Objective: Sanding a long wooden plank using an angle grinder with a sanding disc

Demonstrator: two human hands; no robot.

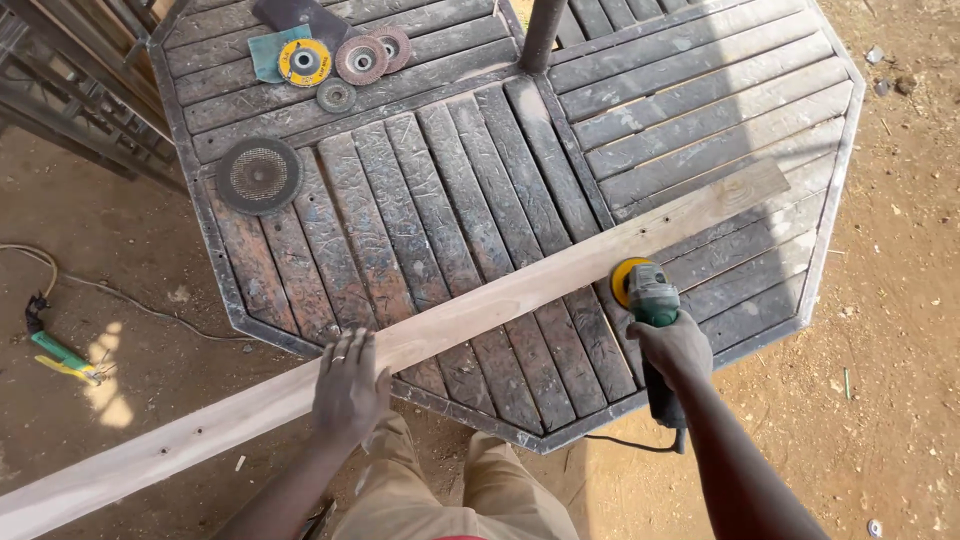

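The right hand (678, 350), at lower right of the frame, was closed around the dark body of a green angle grinder (655, 330). The grinder's yellow-backed disc (628, 278) sat at the near edge of a long pale wooden plank (480, 305), touching or just beside it; exact contact could not be confirmed. A black cord (620, 443) trailed from the grinder's rear end toward the lower centre.

The left hand (349, 385), at lower centre-left, lay palm down and flat on the plank, fingers spread, pressing rather than gripping. A ring showed on one finger.

The plank ran diagonally from the lower left corner of the frame to the right of centre, resting across an octagonal slatted counter (420, 200) with a metal rim. Its lower left portion overhung the counter above the dirt ground (900, 300).

At upper left of the counter lay several abrasive discs: a large dark disc (258, 176), a yellow-centred disc (304, 62), two brownish discs (362, 58) and a small grey one (336, 96), near a teal cloth (266, 50). A dark post (541, 35) rose from the counter at upper centre.

On the ground at far left lay a green and yellow tool (62, 357) with a light cable (120, 292). The person's tan trousers (450, 500) showed at bottom centre.
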